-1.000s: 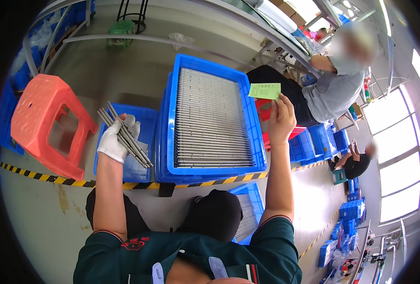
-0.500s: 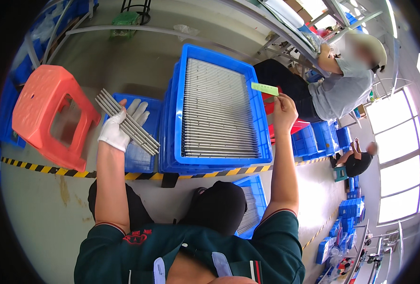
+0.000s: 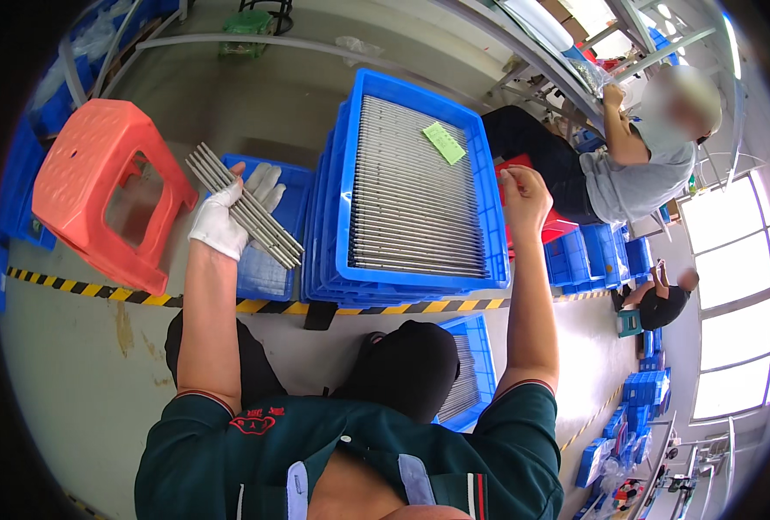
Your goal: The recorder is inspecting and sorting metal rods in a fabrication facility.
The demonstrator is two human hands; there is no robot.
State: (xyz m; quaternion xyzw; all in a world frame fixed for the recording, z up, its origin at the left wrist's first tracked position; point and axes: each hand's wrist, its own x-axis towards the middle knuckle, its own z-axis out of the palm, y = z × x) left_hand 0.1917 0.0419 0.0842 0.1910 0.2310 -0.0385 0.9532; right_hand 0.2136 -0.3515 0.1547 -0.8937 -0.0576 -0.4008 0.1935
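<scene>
A bundle of several thin grey metal rods point(image 3: 268, 227) slants across my left hand point(image 3: 220, 224), which wears a white glove and is closed around them. My bare right hand point(image 3: 528, 204) hovers by the right rim of a blue crate point(image 3: 343, 186), its fingers pressed together and no object showing in them. Rows of similar metal rods point(image 3: 411, 208) fill that crate, the top one of a stack. Over the rods, near the crate's far right part, is a yellow-green paper slip point(image 3: 444, 143), tilted and apart from my hand.
A red plastic stool point(image 3: 99, 191) stands at the left. White gloves point(image 3: 268, 184) lie in a low blue crate point(image 3: 259, 282) beside the stack. Another rod-filled crate point(image 3: 480, 355) is by my knee. A seated person point(image 3: 636, 165) works at the right; black-yellow tape point(image 3: 402, 308) marks the floor.
My right hand has let go of the paper slip, which has moved left from the crate's rim to over the rods. My left hand keeps its rods. The whole view has shifted slightly.
</scene>
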